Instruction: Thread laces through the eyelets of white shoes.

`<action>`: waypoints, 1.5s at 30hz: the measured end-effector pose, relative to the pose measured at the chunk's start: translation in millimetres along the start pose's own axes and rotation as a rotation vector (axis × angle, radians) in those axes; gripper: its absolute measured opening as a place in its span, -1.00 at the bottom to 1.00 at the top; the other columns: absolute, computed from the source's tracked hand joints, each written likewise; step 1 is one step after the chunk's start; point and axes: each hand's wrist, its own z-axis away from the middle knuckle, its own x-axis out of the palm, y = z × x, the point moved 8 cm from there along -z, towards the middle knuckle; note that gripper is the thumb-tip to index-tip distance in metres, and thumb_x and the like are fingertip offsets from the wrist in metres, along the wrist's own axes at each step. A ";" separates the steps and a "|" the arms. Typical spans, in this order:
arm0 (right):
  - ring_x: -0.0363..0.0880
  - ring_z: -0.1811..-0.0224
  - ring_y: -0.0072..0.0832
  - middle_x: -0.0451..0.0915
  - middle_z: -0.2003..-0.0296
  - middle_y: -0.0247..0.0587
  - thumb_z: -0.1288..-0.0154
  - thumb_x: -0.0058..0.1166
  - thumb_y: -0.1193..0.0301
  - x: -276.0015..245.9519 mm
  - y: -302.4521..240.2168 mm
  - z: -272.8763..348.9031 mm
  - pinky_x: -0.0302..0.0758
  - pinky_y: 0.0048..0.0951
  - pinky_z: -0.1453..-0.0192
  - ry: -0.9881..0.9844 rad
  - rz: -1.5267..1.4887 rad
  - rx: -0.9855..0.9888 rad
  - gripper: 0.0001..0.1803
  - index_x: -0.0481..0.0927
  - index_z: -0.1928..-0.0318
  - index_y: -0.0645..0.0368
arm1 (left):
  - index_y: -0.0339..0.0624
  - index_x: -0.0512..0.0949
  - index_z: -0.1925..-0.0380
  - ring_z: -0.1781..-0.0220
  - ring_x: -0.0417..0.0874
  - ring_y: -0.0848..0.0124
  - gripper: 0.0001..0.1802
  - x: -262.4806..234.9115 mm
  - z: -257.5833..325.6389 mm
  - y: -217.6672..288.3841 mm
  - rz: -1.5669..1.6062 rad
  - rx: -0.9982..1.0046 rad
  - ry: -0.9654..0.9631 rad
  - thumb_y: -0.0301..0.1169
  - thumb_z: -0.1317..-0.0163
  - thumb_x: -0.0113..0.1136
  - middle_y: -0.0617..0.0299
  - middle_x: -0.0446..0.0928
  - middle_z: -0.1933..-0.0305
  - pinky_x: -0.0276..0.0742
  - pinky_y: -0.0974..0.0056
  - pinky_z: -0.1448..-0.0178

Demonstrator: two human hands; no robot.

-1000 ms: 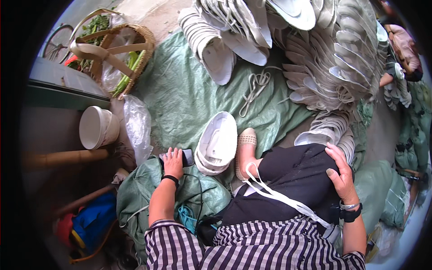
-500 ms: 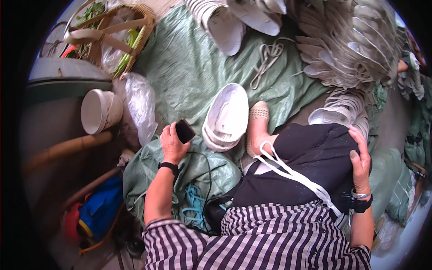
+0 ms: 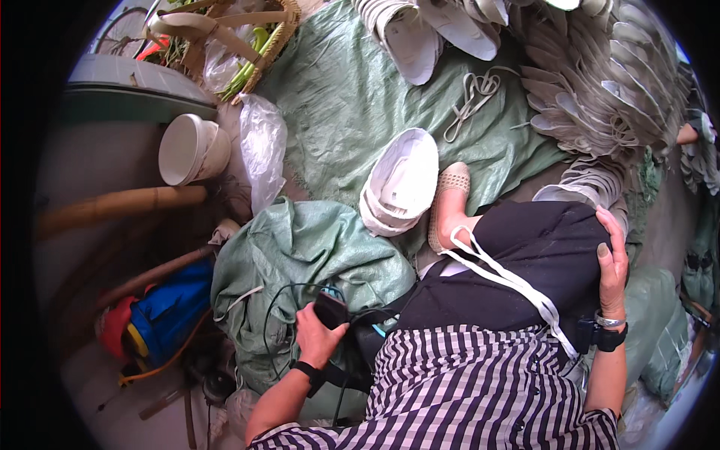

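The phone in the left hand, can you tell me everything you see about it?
The phone is small, flat and dark, shaped like a rectangle. Its face looks smooth, with no lit picture showing. It sits at a slant in the left hand, which grips its left side and lower edge. Behind it is the green sack. Its underside is hidden.

A single fisheye view looks steeply down from the wearer's head, facing forward over the lap (image 3: 525,270). The checked shirt (image 3: 450,382) is closest, at the near edge; the left hand (image 3: 316,337) and right hand (image 3: 613,274) are near, the basket (image 3: 279,54) farther off, far left.
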 end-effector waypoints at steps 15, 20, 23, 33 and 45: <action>0.25 -0.29 -0.24 0.35 -0.19 -0.03 -0.29 -0.08 0.30 -10.1 -1.2 7.7 0.07 -0.31 -0.38 0.070 0.047 -0.029 -0.54 0.40 -0.12 0.29 | -0.16 0.53 0.18 0.12 0.59 0.02 -0.67 -28.5 -55.2 123.8 0.072 0.448 -0.074 -0.23 -0.11 0.21 -0.03 0.56 0.13 0.50 0.06 0.10; 0.32 -0.17 -0.09 0.35 -0.18 0.01 -0.18 0.03 0.44 -13.8 -30.7 15.3 0.22 -0.23 -0.26 0.180 0.371 -0.167 -0.56 0.43 -0.10 0.27 | -0.16 0.33 -0.13 -0.29 0.26 0.12 -0.16 7.2 -83.9 237.8 -0.441 1.015 0.262 -0.20 0.24 0.42 0.04 0.34 -0.18 -0.06 -0.12 -0.41; 0.33 -0.15 -0.08 0.37 -0.16 0.00 -0.19 0.04 0.41 -21.2 -27.9 21.7 0.24 -0.23 -0.24 0.166 0.407 -0.134 -0.56 0.43 -0.10 0.25 | -0.10 0.46 0.16 0.00 0.51 0.20 -0.43 82.0 -130.1 220.7 -0.706 0.970 0.002 -0.18 0.24 0.40 0.17 0.52 0.23 -0.13 -0.15 -0.44; 0.38 -0.11 -0.10 0.44 -0.08 -0.03 -0.21 0.06 0.21 -38.6 -9.6 31.8 0.25 -0.23 -0.21 0.172 0.388 -0.038 -0.51 0.46 -0.09 0.20 | -0.04 0.67 0.36 -0.45 0.02 -0.01 -0.76 20.7 -163.3 223.4 -0.704 0.968 0.132 -0.33 0.01 0.08 -0.02 0.17 -0.36 -0.08 -0.31 -0.37; 0.55 0.25 -0.51 0.62 0.34 -0.25 -0.35 -0.02 0.24 -59.3 206.3 165.9 0.44 -0.49 0.10 0.497 -0.242 0.690 -0.66 0.57 0.12 0.30 | -0.10 0.58 0.06 -0.36 0.13 0.01 -0.57 46.1 -286.9 118.8 -0.989 0.835 0.025 -0.19 -0.15 -0.06 0.09 0.16 -0.36 -0.04 -0.35 -0.28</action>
